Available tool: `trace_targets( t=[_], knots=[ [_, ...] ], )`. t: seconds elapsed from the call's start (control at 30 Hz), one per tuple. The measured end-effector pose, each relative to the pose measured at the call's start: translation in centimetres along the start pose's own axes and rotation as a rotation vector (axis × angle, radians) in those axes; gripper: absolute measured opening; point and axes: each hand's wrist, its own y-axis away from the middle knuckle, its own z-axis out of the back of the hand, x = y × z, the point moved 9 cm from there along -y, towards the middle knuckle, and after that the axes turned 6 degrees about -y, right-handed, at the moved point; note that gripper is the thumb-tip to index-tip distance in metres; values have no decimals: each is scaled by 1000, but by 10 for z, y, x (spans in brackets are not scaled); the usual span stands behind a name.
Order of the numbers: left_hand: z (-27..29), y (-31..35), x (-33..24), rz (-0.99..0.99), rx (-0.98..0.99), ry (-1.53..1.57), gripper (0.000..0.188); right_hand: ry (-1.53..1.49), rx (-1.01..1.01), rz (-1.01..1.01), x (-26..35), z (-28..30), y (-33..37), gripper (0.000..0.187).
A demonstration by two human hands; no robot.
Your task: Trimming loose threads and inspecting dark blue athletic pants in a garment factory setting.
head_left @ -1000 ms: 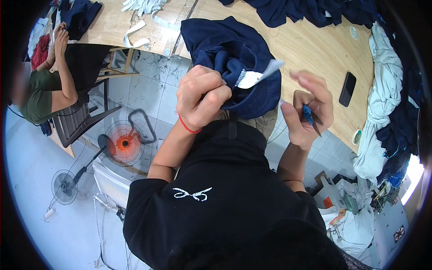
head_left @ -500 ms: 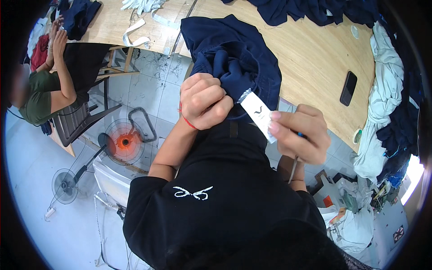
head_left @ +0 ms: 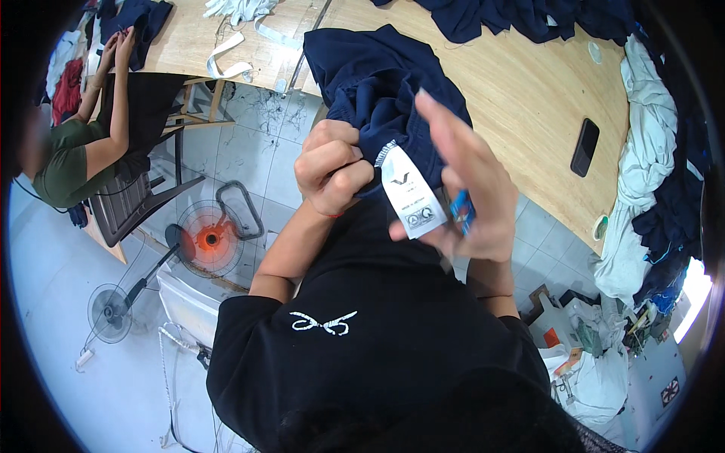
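A navy garment (head_left: pixel 377 83) hangs off the edge of the wooden table (head_left: pixel 529 98) toward me. My left hand (head_left: pixel 332 166) is bunched tight on its fabric just beside the sewn-in white label (head_left: pixel 411 195). My right hand (head_left: pixel 464 192) pinches the lower end of that label with thumb and fingers, pulling it flat. A small blue tool (head_left: pixel 461 211), seemingly thread snips, is tucked in the same hand's palm. A red band circles my left wrist.
A black phone (head_left: pixel 585 147) lies on the table to the right. Navy garments (head_left: pixel 529 15) and white cloth (head_left: pixel 646 151) pile along the far and right edges. On the floor, two fans (head_left: pixel 208 238) stand at left. Another person (head_left: pixel 83 143) sits working at far left.
My right hand rose from beside my lap to the label and took hold of it. The label now lies flat and nearer me; my left hand kept its grip on the fabric.
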Motion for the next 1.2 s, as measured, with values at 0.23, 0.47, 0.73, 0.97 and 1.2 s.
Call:
trace_targets(
  t=[0.23, 0.47, 0.73, 0.97, 1.2],
  knots=[
    [7, 1, -6, -137, -131, -63, 18, 300, 144, 323, -9, 3, 12, 57],
    [7, -4, -12, -143, -317, -79, 22, 374, -102, 457, 18, 9, 37, 34],
    [-16, -36, 33, 338, 165, -164, 33, 364, -519, 6, -28, 49, 18, 25],
    [18, 8, 113, 1081, -224, 650, 82, 65, -363, -610, -150, 120, 62, 25],
    [15, -127, 99, 492, -176, 403, 88, -71, -458, -674, -179, 100, 93, 23]
  ],
)
